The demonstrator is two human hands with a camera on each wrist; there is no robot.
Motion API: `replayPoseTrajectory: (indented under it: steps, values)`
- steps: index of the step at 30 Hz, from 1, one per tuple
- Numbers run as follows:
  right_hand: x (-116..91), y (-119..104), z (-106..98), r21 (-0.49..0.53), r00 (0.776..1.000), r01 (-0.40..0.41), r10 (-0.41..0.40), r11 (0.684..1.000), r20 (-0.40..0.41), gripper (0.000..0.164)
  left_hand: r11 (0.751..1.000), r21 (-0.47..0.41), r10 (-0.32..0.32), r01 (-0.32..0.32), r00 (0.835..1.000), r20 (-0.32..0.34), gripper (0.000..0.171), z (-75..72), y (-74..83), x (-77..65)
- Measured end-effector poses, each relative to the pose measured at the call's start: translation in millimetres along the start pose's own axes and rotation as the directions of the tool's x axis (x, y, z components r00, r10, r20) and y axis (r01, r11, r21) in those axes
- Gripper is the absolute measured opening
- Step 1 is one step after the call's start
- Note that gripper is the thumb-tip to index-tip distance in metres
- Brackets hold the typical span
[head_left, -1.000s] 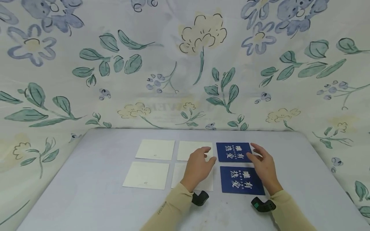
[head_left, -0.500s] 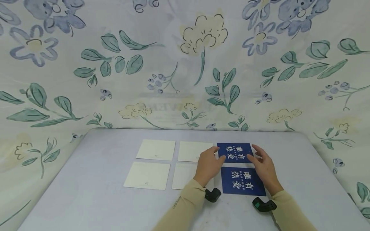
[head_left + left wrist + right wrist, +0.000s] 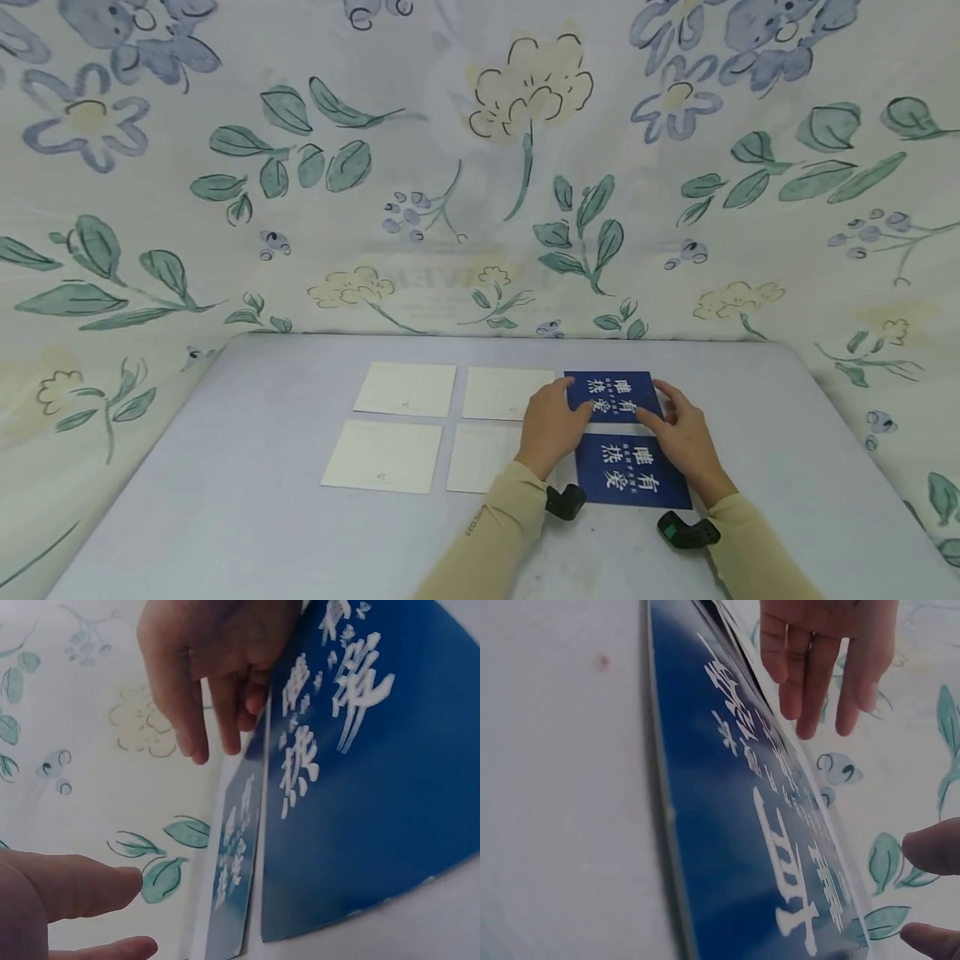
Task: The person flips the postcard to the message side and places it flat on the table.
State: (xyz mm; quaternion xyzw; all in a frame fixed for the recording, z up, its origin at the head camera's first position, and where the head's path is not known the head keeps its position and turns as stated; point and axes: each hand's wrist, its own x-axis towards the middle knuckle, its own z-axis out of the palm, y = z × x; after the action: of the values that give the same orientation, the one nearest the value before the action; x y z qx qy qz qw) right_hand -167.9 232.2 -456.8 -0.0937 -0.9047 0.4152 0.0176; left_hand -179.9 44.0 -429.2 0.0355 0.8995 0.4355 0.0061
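Two dark blue cards with white characters lie at the right of the table, a far card [image 3: 619,395] and a near card [image 3: 628,473]. My left hand [image 3: 552,423] is at the left edge of the far card, its thumb and fingertips spread near the card's left corners. At that card's right edge is my right hand [image 3: 686,433], thumb over the corner and fingers reaching behind it. In the left wrist view, the left fingers [image 3: 90,889] stand apart. The right fingers [image 3: 934,851] also look apart in the right wrist view. Contact with the card is unclear.
Several cream cards lie in two rows to the left, including a far-left card [image 3: 405,390] and a near-left card [image 3: 382,457]. The left arm partly covers another cream card [image 3: 482,454]. A floral cloth [image 3: 450,183] hangs behind the white table [image 3: 225,500].
My left hand has moved right, from over the cream cards to the left edge of the far blue card. My right hand has shifted slightly, its thumb now further over the card's corner.
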Motion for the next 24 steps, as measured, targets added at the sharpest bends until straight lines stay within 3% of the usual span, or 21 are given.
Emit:
replayPoseTrajectory:
  steps: [14,24]
  values:
    - [-0.6,3.7,2.9,-0.047,0.999,0.040,-0.041,0.998,-0.018,0.062,0.995,0.092,0.024,-0.027,0.999,0.028,0.043,7.8,-2.6,-1.2]
    - [-4.4,5.7,4.8,0.086,0.992,0.049,-0.039,0.995,-0.121,0.049,0.999,0.038,0.031,-0.032,0.999,0.006,0.040,10.6,-3.6,-2.0]
